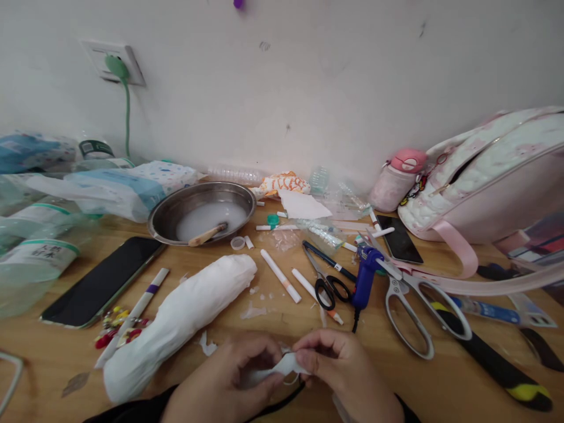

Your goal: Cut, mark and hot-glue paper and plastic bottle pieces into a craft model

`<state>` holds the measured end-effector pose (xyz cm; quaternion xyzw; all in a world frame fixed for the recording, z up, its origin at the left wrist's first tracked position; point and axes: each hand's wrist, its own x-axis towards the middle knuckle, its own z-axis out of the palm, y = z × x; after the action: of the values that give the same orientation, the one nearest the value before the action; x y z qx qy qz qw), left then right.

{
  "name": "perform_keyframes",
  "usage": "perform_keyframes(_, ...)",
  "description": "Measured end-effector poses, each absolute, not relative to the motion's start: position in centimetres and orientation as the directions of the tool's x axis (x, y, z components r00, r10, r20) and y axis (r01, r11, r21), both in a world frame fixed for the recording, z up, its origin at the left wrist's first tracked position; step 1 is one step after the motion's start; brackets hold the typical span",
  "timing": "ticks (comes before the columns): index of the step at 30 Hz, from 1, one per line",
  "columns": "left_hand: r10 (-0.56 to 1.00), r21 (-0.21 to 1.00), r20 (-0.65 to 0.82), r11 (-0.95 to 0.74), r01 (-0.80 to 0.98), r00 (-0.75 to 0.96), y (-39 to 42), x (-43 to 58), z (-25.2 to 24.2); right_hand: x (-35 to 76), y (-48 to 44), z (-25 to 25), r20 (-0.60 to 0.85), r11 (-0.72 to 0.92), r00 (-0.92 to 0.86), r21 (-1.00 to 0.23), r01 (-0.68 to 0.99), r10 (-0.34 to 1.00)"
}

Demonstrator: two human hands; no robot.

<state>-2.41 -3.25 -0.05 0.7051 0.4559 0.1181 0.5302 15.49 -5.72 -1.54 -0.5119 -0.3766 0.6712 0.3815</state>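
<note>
At the near edge of the table, my left hand [240,376] and my right hand [337,370] are close together. Between them is a thin white strip [288,364], pinched by the fingers of both; whether it is paper or plastic I cannot tell. Left of my hands lies a long white-wrapped form [185,317], fatter at its far end and bent near the middle. White scraps [207,345] lie between it and my left hand. Beyond my right hand are small black-handled scissors [325,282] and a blue glue gun [365,276], whose black cord runs down toward my hand.
A metal bowl [202,197] of cloudy liquid holds a wooden-handled brush [207,235]. White markers [281,276] lie mid-table. Large grey-handled scissors [409,294] and a black-and-yellow handle [502,370] are at right. A phone [103,282] and plastic bottles [39,252] occupy the left; a backpack [497,182] stands right.
</note>
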Motion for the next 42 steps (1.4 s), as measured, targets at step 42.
perform_keyframes(42, 0.699, 0.79, -0.238, -0.264, 0.553, 0.674, -4.2, -2.0, 1.7, 13.3, -6.6, -1.6, -0.386, -0.404, -0.126, -0.897, -0.179, 0.914)
